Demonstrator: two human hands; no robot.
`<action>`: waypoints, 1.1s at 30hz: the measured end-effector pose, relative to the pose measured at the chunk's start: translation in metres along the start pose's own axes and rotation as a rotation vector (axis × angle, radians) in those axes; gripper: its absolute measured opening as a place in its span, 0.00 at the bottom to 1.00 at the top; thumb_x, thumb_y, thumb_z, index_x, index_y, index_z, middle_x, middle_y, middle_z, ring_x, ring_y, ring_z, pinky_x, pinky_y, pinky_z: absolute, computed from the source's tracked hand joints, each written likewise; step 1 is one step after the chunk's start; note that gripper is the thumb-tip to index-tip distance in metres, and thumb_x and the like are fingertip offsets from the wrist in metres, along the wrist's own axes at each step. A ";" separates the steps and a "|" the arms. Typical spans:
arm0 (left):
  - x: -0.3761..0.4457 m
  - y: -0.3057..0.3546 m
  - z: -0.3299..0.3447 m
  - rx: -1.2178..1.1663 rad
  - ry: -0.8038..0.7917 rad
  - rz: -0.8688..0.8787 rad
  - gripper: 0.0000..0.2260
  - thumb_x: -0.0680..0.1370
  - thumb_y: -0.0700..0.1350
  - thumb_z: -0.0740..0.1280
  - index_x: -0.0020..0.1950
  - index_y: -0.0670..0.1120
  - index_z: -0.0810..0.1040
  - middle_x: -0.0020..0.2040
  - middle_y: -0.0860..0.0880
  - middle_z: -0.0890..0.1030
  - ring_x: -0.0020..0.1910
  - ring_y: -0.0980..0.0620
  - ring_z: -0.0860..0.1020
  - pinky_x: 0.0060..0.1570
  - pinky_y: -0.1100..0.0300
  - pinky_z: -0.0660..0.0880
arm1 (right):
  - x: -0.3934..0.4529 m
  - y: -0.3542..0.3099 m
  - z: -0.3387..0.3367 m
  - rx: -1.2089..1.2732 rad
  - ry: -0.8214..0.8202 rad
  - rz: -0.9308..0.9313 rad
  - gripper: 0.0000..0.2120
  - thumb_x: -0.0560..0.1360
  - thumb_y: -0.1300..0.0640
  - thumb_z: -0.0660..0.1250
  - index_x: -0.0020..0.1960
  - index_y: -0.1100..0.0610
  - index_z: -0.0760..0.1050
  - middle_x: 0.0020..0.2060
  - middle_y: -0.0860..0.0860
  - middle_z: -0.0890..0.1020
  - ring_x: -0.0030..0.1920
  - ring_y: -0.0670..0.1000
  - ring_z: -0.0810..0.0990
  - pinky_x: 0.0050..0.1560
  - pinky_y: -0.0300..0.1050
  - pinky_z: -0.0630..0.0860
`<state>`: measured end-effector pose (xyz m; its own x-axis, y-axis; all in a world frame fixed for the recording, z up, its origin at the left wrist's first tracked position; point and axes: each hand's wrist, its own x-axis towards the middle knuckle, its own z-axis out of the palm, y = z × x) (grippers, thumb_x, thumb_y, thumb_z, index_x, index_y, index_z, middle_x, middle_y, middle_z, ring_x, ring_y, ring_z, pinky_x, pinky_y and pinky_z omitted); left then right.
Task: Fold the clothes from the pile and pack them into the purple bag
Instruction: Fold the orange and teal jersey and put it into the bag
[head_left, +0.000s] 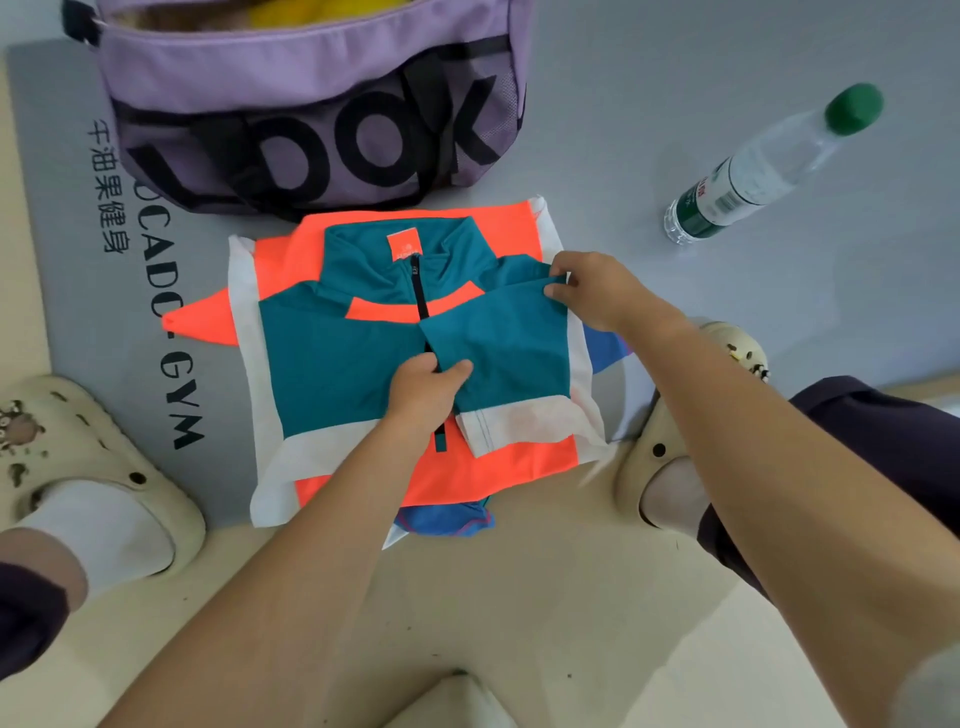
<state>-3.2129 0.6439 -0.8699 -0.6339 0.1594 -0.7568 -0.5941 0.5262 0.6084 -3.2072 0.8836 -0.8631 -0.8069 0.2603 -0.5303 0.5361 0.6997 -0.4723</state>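
Head view: jacket (332, 358) lies flat, collar toward the purple bag (311, 93); left hand (423, 395) and right hand (597, 291) pinch its teal sleeve (498, 338); open mat (623, 130) lies right.

You face a grey gym mat (675, 104) on a beige floor (467, 597). On it lie the purple bag (311, 78), folded jacket (332, 364) and water bottle (753, 171).

The jacket (363, 358) is blocked in teal, neon orange and white. The bag (311, 104) is purple with black lettering. The bottle (769, 166) has a green cap and label.
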 end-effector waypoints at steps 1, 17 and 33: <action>0.000 -0.003 -0.002 0.051 0.041 0.047 0.09 0.79 0.46 0.67 0.52 0.40 0.80 0.49 0.46 0.83 0.50 0.46 0.80 0.51 0.53 0.77 | 0.000 -0.003 0.001 -0.004 0.023 -0.009 0.06 0.78 0.56 0.65 0.50 0.58 0.75 0.42 0.53 0.74 0.43 0.55 0.72 0.44 0.44 0.67; -0.024 -0.026 -0.012 0.729 0.331 0.665 0.27 0.70 0.49 0.75 0.67 0.47 0.71 0.55 0.45 0.75 0.54 0.43 0.73 0.47 0.49 0.73 | -0.055 0.013 0.037 0.275 0.336 0.266 0.21 0.74 0.52 0.70 0.60 0.60 0.66 0.53 0.58 0.77 0.49 0.57 0.76 0.44 0.46 0.66; -0.020 -0.044 -0.007 1.136 -0.094 0.634 0.33 0.76 0.63 0.64 0.78 0.54 0.59 0.80 0.50 0.55 0.79 0.49 0.50 0.73 0.50 0.52 | -0.146 0.042 0.060 0.469 -0.088 0.501 0.11 0.69 0.47 0.76 0.41 0.53 0.81 0.33 0.46 0.79 0.32 0.44 0.77 0.30 0.34 0.71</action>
<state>-3.1776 0.6121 -0.8800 -0.5831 0.6723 -0.4560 0.5713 0.7385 0.3582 -3.0525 0.8351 -0.8476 -0.4210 0.4083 -0.8099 0.9058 0.1420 -0.3992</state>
